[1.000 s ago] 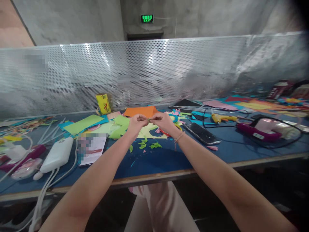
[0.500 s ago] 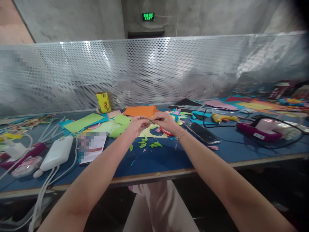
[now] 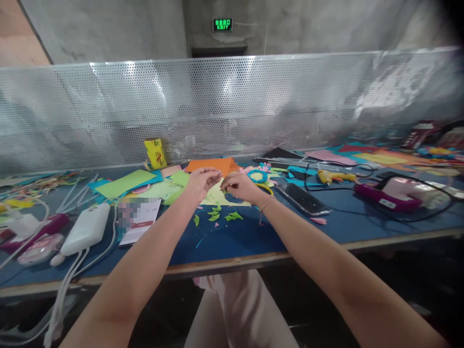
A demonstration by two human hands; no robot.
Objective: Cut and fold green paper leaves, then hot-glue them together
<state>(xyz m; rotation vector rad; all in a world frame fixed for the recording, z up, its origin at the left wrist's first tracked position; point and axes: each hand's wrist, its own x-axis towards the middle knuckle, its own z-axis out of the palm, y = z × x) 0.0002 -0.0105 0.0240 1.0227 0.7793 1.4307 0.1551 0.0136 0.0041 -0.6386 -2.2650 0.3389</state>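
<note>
Over the middle of the table, my left hand (image 3: 205, 182) is closed in a pinch, thumb against fingertips. Just to its right is my right hand (image 3: 242, 186), its fingers curled together and pointing left. A small gap separates the two hands; whatever is between either hand's fingertips is too small to make out. Beneath them lies a pale yellow sheet (image 3: 214, 197). Several cut green paper leaves (image 3: 234, 216) are scattered in front of it. A blue paper ring (image 3: 258, 176) with a pale centre lies behind my right wrist.
Orange paper (image 3: 210, 166) and green paper (image 3: 126, 183) lie farther back. To the right are a dark phone (image 3: 304, 199), a yellow glue gun (image 3: 335, 177) and a purple power strip (image 3: 387, 199) with cables. A white power bank (image 3: 86, 229) and another phone (image 3: 139, 222) lie left. A perforated metal screen (image 3: 224, 106) stands behind.
My hands have come apart from a fingertip-to-fingertip pinch, the left shifting slightly left and up. The blue ring now shows more clearly, and the red item under my right hand is out of sight.
</note>
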